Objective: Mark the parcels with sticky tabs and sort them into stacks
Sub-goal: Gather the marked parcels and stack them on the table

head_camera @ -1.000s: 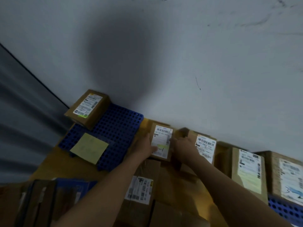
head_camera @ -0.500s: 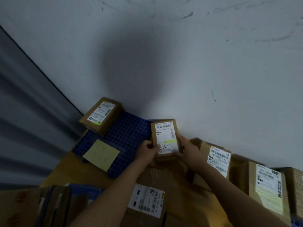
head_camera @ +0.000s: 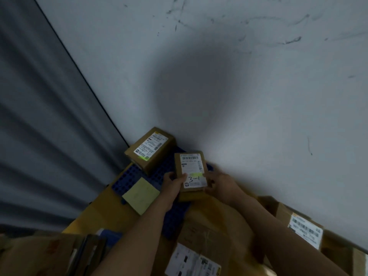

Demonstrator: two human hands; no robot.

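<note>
1. Head view: held parcel, small brown carton, label up, marked "3-1" by hand, with a yellow-green tab on the label; it sits over the blue pallet (resting or lifted: cannot tell)
2. Left hand: thumb curled onto the label's left edge, clamped on the held parcel
3. Right hand: fingers wrapped round the carton's right side, tips hidden
4. Corner parcel: on the pallet against the wall, green tab at its label's near end, just beside the held parcel
5. Sticky pad: yellow, flat on the pallet, left of the left hand
6. 2 labelled cartons: near carton, right carton
</note>
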